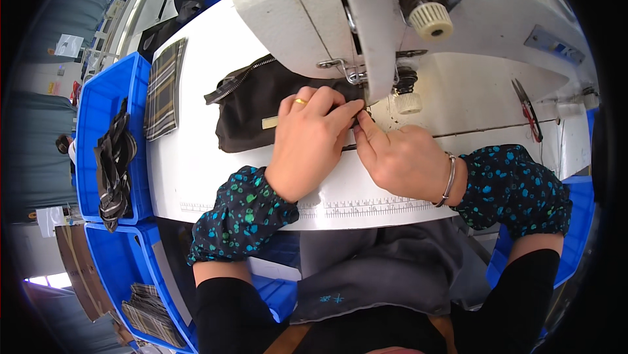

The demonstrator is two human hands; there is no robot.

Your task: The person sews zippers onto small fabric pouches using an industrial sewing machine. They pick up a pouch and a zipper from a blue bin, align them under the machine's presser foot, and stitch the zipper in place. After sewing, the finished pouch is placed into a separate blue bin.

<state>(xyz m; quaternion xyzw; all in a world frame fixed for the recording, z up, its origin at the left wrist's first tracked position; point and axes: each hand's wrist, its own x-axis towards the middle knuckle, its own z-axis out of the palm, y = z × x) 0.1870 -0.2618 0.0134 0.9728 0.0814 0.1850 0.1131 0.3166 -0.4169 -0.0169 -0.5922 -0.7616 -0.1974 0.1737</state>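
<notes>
The head view is looking steeply down from the person's head and facing the white table (196,171) and the sewing machine (376,20). It is sitting quite close, so the left hand (306,135) and the right hand (409,163) are appearing near the middle of its wide fisheye field.

Bright light nearly bleaches the white counter (190,164) at its upper left, while the dark cloth (245,122) loses some detail. The curtains (49,138) look soft; fisheye distortion bends edges toward the black rim.
</notes>
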